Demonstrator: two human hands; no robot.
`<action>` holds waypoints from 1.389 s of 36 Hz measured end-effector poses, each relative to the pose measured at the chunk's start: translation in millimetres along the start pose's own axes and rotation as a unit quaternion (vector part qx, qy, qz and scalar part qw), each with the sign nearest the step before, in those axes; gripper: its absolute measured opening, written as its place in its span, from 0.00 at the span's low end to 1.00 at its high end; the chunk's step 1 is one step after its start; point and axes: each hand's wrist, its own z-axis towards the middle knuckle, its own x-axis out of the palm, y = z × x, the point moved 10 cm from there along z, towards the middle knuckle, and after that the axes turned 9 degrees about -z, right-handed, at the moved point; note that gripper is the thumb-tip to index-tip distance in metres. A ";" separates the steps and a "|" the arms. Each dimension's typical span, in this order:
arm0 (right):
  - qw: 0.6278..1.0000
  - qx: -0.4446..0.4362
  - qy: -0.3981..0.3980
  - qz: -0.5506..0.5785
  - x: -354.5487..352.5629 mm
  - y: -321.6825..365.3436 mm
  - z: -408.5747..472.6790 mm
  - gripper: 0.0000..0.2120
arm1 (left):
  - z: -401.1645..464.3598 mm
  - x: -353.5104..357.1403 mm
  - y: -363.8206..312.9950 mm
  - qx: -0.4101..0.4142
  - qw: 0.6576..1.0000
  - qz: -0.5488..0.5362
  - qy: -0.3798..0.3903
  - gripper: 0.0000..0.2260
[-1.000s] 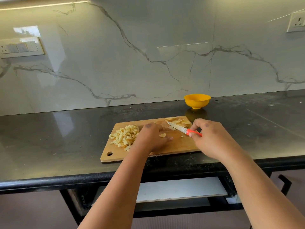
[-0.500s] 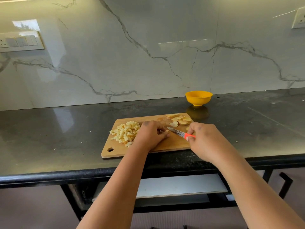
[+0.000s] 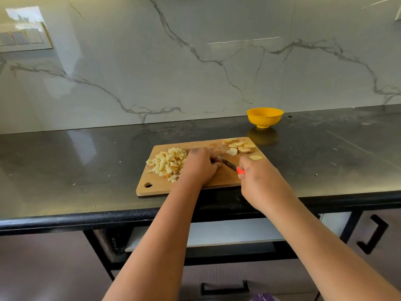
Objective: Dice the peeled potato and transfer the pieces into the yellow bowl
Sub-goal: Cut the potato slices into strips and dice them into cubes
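A wooden cutting board (image 3: 219, 181) lies on the black counter. On its left part sits a heap of diced potato (image 3: 167, 163). Several potato slices (image 3: 238, 146) lie at its far right corner, and one more slice (image 3: 255, 157) rests at the right edge. My left hand (image 3: 200, 165) is curled over something at the board's middle; what it holds down is hidden beneath it. My right hand (image 3: 258, 181) grips a small knife with an orange handle (image 3: 232, 166), its blade pointing at my left fingertips. The yellow bowl (image 3: 264, 117) stands behind the board, by the wall.
The marble wall rises just behind the bowl. The counter's front edge (image 3: 86, 220) runs right below the board. Under it are a pulled-out shelf (image 3: 227, 233) and cabinet handles (image 3: 373, 235). A switch plate (image 3: 23, 38) is on the wall at far left.
My right hand drew the knife down and left to my left hand's fingertips. One slice now lies at the board's right edge. The view tilted slightly.
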 end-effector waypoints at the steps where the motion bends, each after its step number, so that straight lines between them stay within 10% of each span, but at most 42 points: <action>1: 1.000 0.001 0.003 -0.005 0.8 0.9 -0.6 0.06 | 0.3 0.4 -0.1 -0.001 1.000 -0.001 -0.001 0.08; 9: 0.995 0.019 0.086 -0.039 -14.0 -11.4 -10.2 0.06 | -1.7 0.0 4.0 -0.017 0.999 -0.024 -0.016 0.08; 20: 0.998 -0.014 -0.051 0.019 -26.5 -17.4 0.2 0.04 | -10.5 -14.2 5.7 -0.009 0.997 -0.024 -0.071 0.08; 34: 0.999 -0.023 -0.019 0.015 15.9 6.7 7.3 0.09 | -18.0 8.7 -3.8 0.008 0.998 0.069 -0.008 0.12; 50: 0.979 0.041 0.089 0.177 -28.9 -76.7 8.9 0.04 | -27.5 -11.8 -8.3 0.045 0.994 0.012 -0.103 0.09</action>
